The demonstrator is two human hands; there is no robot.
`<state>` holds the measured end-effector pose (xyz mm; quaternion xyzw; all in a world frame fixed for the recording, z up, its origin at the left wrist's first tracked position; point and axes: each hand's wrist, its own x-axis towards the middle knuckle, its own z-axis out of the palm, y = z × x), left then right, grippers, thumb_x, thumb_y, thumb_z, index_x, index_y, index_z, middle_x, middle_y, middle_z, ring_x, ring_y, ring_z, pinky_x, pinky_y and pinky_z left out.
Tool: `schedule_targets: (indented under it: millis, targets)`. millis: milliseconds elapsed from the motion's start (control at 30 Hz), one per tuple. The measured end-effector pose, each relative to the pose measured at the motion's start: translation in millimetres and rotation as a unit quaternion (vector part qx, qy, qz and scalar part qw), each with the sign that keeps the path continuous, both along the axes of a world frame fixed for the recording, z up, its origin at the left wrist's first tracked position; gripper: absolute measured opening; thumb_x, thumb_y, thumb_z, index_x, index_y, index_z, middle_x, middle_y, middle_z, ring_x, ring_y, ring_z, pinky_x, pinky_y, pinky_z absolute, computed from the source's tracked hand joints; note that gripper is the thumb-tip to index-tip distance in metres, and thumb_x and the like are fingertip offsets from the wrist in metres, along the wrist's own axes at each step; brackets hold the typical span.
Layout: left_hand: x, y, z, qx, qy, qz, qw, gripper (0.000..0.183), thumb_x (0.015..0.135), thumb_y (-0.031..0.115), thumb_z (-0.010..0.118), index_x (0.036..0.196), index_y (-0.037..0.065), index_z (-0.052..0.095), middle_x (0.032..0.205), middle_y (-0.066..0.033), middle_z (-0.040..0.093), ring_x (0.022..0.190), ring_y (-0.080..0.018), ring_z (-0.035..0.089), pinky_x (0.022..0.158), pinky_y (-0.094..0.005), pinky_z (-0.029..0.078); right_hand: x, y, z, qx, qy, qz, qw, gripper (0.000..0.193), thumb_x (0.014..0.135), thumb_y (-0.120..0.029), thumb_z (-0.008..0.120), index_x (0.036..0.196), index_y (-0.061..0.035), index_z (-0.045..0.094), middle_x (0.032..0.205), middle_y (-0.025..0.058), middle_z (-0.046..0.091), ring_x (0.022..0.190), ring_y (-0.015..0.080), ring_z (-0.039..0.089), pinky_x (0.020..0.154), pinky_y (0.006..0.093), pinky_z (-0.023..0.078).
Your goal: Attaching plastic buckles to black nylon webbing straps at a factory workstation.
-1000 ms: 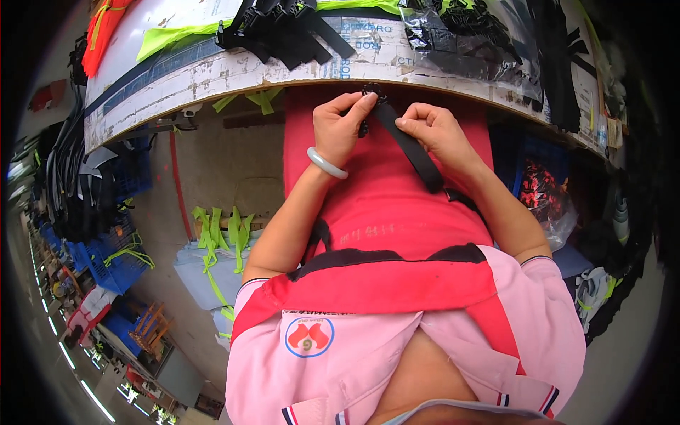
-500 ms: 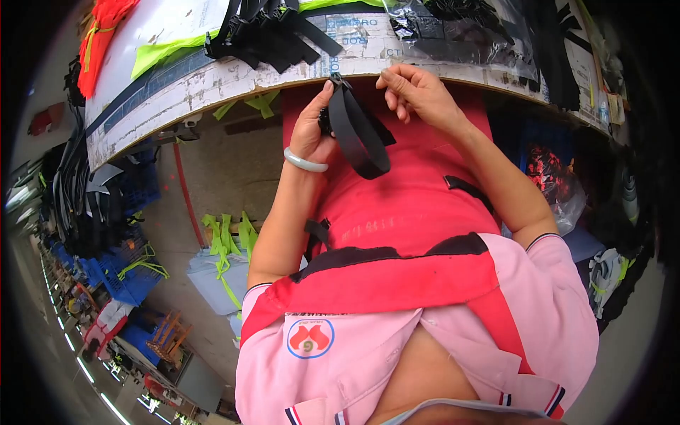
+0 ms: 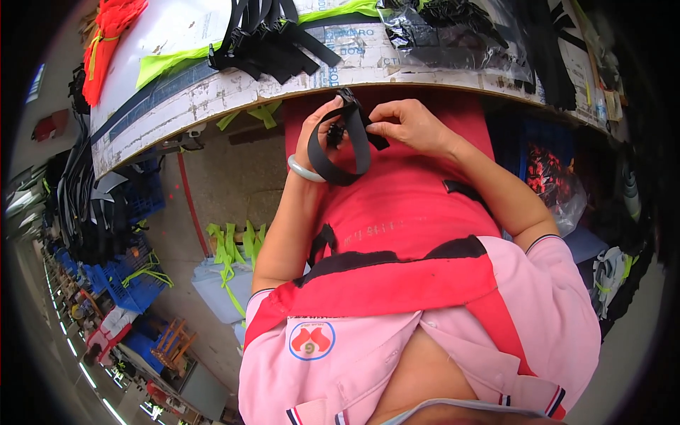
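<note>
The left hand (image 3: 320,138) is over the red apron (image 3: 425,202), with its thumb and fingers clamped on a black strap (image 3: 360,145). The strap hangs down in a big round loop over the apron, with a small black buckle (image 3: 346,95) at its top. Some more small black bits (image 3: 335,133) sit by the palm of that hand, but they are too dark to tell apart. A pale bracelet (image 3: 306,170) goes around the left wrist. The right hand (image 3: 414,129) is over the apron too, with its thumb and pointing finger close together right at the side of the strap. I cannot tell if they pinch it. Past the far end of the apron is a white, scuffed surface (image 3: 163,122). On it, ahead of the apron and a bit to the left, lies a fan of black straps (image 3: 290,60). More to the left of the apron are a lime green strip (image 3: 166,67) and a bright orange bundle (image 3: 110,46). Ahead and to the right of the apron is a clear plastic bag (image 3: 460,49) with black things in it. Down low, well to the left of the apron, is a blue crate (image 3: 131,287).
</note>
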<state>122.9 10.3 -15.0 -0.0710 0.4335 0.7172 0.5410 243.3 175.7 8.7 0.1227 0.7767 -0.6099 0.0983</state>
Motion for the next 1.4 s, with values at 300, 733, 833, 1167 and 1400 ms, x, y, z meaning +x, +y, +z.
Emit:
schedule_targets:
  millis: [300, 733, 833, 1167, 1400]
  targets:
    - [3.8, -3.2, 0.1, 0.000, 0.199, -0.037, 0.979, 0.020, 0.091, 0.019, 0.064, 0.100, 0.002, 0.068, 0.075, 0.0027, 0.062, 0.064, -0.0036, 0.053, 0.055, -0.0179, 0.040, -4.9, 6.6, 8.9, -0.236, -0.073, -0.057, 0.967, 0.015, 0.093, -0.016, 0.057, 0.096, -0.0020, 0.060, 0.073, 0.0004, 0.059, 0.058, 0.0049, 0.054, 0.050, 0.0183, 0.044]
    - [-46.6, -76.2, 98.5, 0.151, 0.300, -0.157, 0.929, 0.032, 0.084, 0.027, 0.067, 0.080, -0.005, 0.064, 0.069, -0.0094, 0.056, 0.043, -0.0114, 0.049, 0.037, -0.0197, 0.033, -113.1, 155.5, 79.1, 0.405, 0.264, -0.226, 0.846, 0.019, 0.093, -0.022, 0.057, 0.092, -0.0054, 0.066, 0.064, 0.0004, 0.059, 0.058, 0.0056, 0.058, 0.052, 0.0221, 0.047]
    - [-85.6, -62.7, 123.8, 0.122, 0.368, -0.059, 0.920, 0.024, 0.093, 0.019, 0.058, 0.098, -0.003, 0.066, 0.067, -0.0047, 0.060, 0.046, -0.0079, 0.050, 0.040, -0.0204, 0.032, -156.1, 151.2, 155.3, 0.305, 0.386, -0.261, 0.830, 0.022, 0.092, -0.021, 0.057, 0.087, -0.0002, 0.064, 0.060, 0.0021, 0.058, 0.050, 0.0070, 0.055, 0.045, 0.0229, 0.044]
    - [-150.4, 5.1, 45.2, -0.128, 0.442, 0.129, 0.878, 0.030, 0.085, 0.023, 0.071, 0.105, 0.002, 0.067, 0.082, -0.0055, 0.067, 0.061, -0.0088, 0.058, 0.046, -0.0204, 0.041, -151.4, 59.4, 56.9, 0.185, 0.180, -0.076, 0.963, 0.024, 0.092, -0.021, 0.054, 0.106, -0.0059, 0.067, 0.071, 0.0032, 0.063, 0.057, 0.0082, 0.057, 0.054, 0.0234, 0.048]
    - [-79.6, -16.8, 37.4, -0.066, 0.345, 0.096, 0.931, 0.036, 0.096, 0.033, 0.055, 0.117, 0.003, 0.060, 0.084, -0.0036, 0.067, 0.051, -0.0046, 0.052, 0.043, -0.0183, 0.041, -102.7, 13.0, 20.0, -0.013, 0.091, 0.007, 0.996, 0.019, 0.093, -0.014, 0.056, 0.108, -0.0061, 0.064, 0.076, 0.0015, 0.060, 0.057, 0.0051, 0.053, 0.053, 0.0201, 0.045]
